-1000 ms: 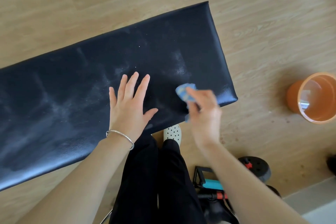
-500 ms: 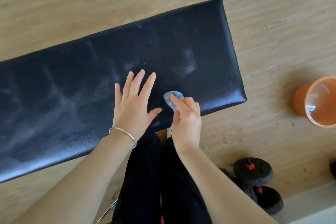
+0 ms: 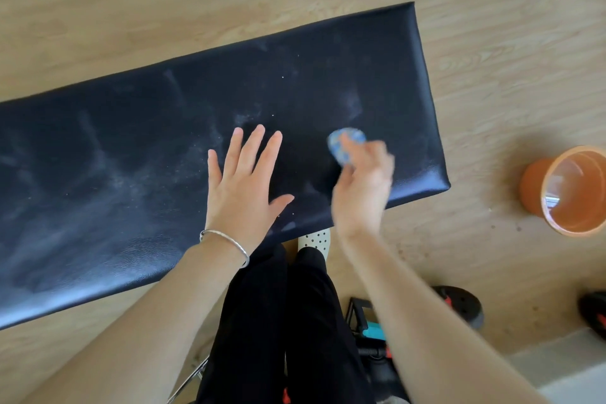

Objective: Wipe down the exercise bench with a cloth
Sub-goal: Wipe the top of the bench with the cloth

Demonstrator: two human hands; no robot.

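Head view only. The left hand (image 3: pixel 242 187) lies flat on the bench (image 3: pixel 131 174), its fingers (image 3: pixel 259 147) straight and spread, thumb out to the side, bracelet (image 3: pixel 226 239) on the wrist. The right hand (image 3: pixel 360 187) is motion-blurred and holds a small blue cloth (image 3: pixel 344 143) bunched at its fingertips. It looks like a pinch with the wad poking past the tips, but the exact wrap can't be told. The cloth sits on the bench top, near the left thumb's side, toward the bench's right end. White dusty haze lies just past the left fingertips and runs out beyond the little finger over most of the pad. The patch between thumb and cloth looks darker, likely cleaner. Judgement: mid-wipe and early in the task, with most of the pad undone. To do it well, flatten the cloth under more of the fingers for wider contact, overlap the strokes and work from the right end toward the haze beyond the left little finger. Move the bracing hand before the cloth reaches it, and wipe where the palm sat. Risk: such a small wad may only smear the dust. An orange bucket (image 3: pixel 570 190) stands on the floor well right of the right fingers, and a dumbbell (image 3: pixel 459 305) lies beside the right forearm.
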